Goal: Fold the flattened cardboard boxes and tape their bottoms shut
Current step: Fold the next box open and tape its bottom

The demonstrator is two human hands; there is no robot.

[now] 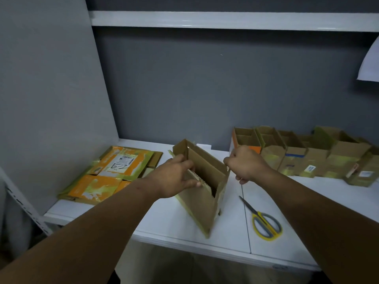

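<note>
Far left on the white bench [174, 222]: a stack of flattened cardboard boxes [108, 175], orange and yellow-green, with a printed shipping label and black handwriting on the top one. Lies flat, close to the grey side wall.

Next, the left grip [174, 177]: clamped on the half-opened cardboard box [203, 203], fingers curled over the upper left edge, thumb pressed along the near panel.

Mid-bench, the box itself: stands tilted on its lower edge, brown, yellow-green tape along the near side, top open and inner flaps showing.

Just right of that, the right grip [246, 165]: fingers curled tight into a fist, knuckles touching the box's upper right corner. Cannot tell whether any cardboard sits pinched inside.

Further right, near the front edge: yellow-and-grey scissors [264, 222], blades together, lying flat, apart from the box.

Behind, along the back wall to the far right: a row of folded boxes [307, 154], upright, tops open, side by side and touching.
</note>
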